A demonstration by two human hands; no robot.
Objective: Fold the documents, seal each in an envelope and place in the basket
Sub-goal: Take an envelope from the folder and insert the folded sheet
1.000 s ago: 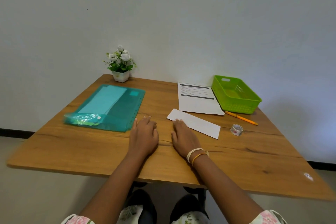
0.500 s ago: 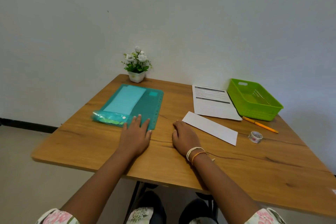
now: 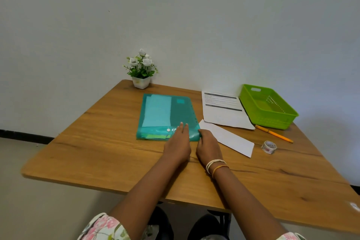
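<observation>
Printed white paper document [image 3: 224, 111] flat on wooden bench [image 3: 97, 154], toward far right, just left of lime-green perforated plastic basket [image 3: 268, 106]; near edge of sheet overlapping far end of long white paper envelope [image 3: 228, 138], laid diagonally beside right hand [image 3: 209, 147]. Translucent teal plastic folder with snap button [image 3: 167, 117] at bench centre, pale sheet visible inside, closure flap at near end. Left hand [image 3: 178, 145] palm down, fingers [image 3: 182, 128] straight and together, tips resting on near right part of folder flap, nothing gripped. Right hand at near right corner of folder, knuckles up, fingers curled at folder edge; whether corner is pinched or merely touched cannot be told. White and orange bangles [image 3: 216, 165] on right wrist. Orange pencil [image 3: 273, 133] lying just in front of basket, near end pointing toward small roll of patterned adhesive tape [image 3: 268, 147], apart from it. White-flowered artificial plant in small white pot [image 3: 141, 72] at far left corner of bench against plain wall. Floral-print sleeves [image 3: 105, 228] at bottom of view.
</observation>
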